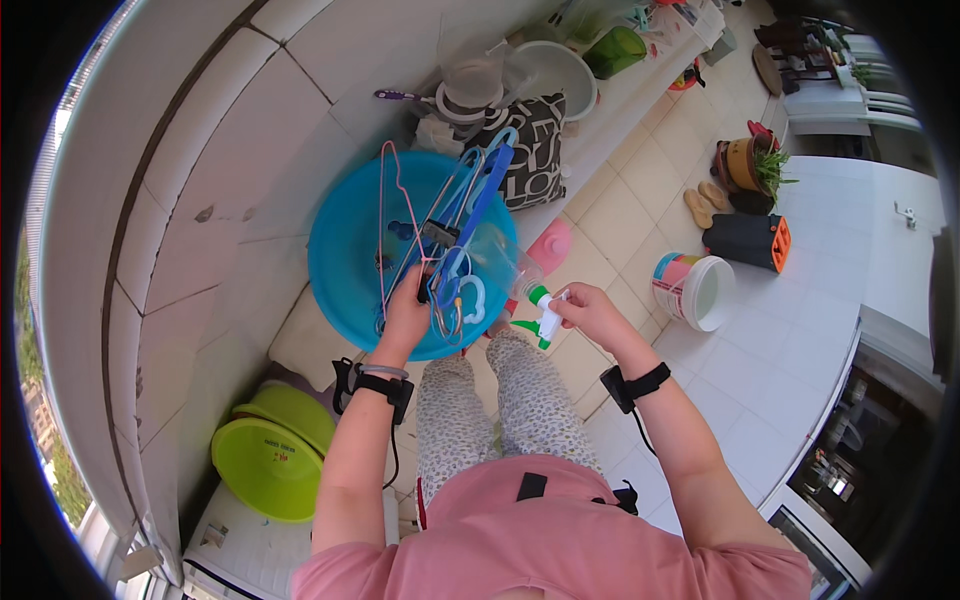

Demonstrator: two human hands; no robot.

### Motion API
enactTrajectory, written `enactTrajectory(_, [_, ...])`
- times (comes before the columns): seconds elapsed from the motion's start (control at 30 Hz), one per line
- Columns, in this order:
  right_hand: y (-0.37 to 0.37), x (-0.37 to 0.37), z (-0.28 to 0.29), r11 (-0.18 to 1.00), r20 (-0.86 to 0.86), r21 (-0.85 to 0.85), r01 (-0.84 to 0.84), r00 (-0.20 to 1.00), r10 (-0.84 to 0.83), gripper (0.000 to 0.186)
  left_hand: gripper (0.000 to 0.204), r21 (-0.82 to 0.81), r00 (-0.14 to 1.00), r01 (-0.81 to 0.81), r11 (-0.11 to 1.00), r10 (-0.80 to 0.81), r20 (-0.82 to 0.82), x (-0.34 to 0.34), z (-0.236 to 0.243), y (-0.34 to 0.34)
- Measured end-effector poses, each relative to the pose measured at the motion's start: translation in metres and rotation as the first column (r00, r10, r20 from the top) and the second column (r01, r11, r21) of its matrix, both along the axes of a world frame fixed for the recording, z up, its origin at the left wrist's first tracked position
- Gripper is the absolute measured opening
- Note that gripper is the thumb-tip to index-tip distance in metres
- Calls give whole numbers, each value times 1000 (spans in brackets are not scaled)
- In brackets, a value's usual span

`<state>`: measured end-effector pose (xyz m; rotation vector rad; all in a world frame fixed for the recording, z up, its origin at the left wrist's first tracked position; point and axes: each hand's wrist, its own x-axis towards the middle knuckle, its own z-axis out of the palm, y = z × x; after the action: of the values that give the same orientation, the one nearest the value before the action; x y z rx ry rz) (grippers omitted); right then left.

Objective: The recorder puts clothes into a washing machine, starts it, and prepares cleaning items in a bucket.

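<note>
My left hand (404,312) grips a bunch of hangers over a round blue basin (335,250); the bunch has blue plastic hangers (494,180), metal ones and a thin pink one (383,220). My right hand (590,312) grips the white-and-green spray head (548,318) of a clear bottle (508,262), held nearly sideways at the right of the hangers. The bottle's far end is partly behind the hangers. Small dark things (400,230) show inside the basin, too unclear to name.
Stacked green basins (250,460) sit at lower left. A black-and-white patterned bag (535,150), white bowl (565,65) and green container (615,52) line the ledge above. Rightward stand a pink object (550,243), white bucket (685,290), black-and-orange box (745,240), slippers (705,205) and potted plant (745,165).
</note>
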<state>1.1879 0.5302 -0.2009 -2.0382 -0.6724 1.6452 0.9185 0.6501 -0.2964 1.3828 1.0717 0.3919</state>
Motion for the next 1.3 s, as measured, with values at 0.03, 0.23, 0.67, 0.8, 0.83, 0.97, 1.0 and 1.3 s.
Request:
enactTrajectory(0.03, [-7,3,6,999,-20,-13,36,999,-37,24,26,40,1000,1,999,-2,19,1,-13,-3])
enactTrajectory(0.23, [-61,33,37,996,89,35,82,992,-85,19,28,340,973,135,931,-59,-223,15,-22,-7])
enactTrajectory(0.67, [-95,36,77,970,224,191,153,955,-195,16,55,317,834,407,856,-207,-512,6,-11,3])
enactTrajectory(0.8, [-83,24,100,982,382,179,-57,924,-16,16,64,541,925,310,782,-118,-360,24,78,-6])
enactTrajectory(0.83, [-79,20,108,968,459,162,-192,883,98,17,68,581,920,377,721,-223,-321,34,100,-10])
enactTrajectory(0.97, [-63,5,140,960,432,129,-251,885,173,16,79,678,785,575,459,-543,-298,62,135,-20])
enactTrajectory(1.0, [-64,3,143,929,448,176,-327,866,220,15,79,680,777,579,449,-555,-296,66,135,-20])
enactTrajectory(1.3, [-109,2,134,781,522,609,139,671,-526,21,65,84,839,497,864,-503,206,83,112,-57])
